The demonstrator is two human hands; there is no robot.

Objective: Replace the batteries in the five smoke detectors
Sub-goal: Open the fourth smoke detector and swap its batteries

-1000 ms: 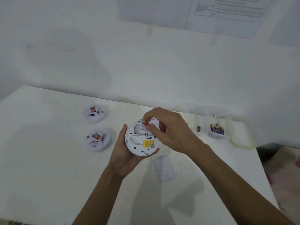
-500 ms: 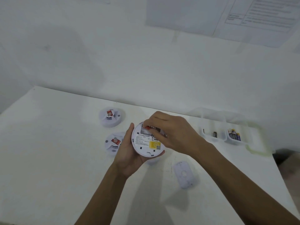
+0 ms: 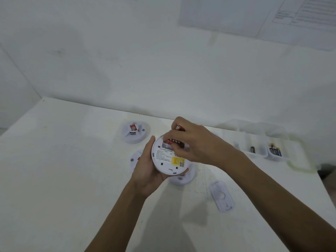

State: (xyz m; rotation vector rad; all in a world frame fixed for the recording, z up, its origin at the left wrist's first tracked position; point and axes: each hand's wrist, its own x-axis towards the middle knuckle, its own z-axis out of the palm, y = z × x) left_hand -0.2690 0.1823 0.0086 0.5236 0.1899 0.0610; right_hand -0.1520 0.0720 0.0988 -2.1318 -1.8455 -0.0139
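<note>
My left hand (image 3: pixel 146 170) cups a round white smoke detector (image 3: pixel 166 160) from its left side, back facing me, with a yellow label low on it. My right hand (image 3: pixel 195 144) reaches over its top edge, and its fingers pinch red batteries (image 3: pixel 174 141) at the open battery bay. One more red battery end shows above the knuckles. Three other white detectors lie on the table: one at the back left (image 3: pixel 134 133), one partly hidden behind my left hand (image 3: pixel 134 160), one under the held detector (image 3: pixel 181 179).
A detached white battery cover (image 3: pixel 221 198) lies on the white table (image 3: pixel 63 179) to the right of my hands. At the back right, clear plastic trays (image 3: pixel 254 148) hold a dark battery (image 3: pixel 252 149) and several blue ones (image 3: pixel 275 150). The wall stands close behind.
The view shifted left, so the detectors and trays now sit further right. My right hand's fingers have worked the red batteries higher at the bay. My left hand keeps its hold.
</note>
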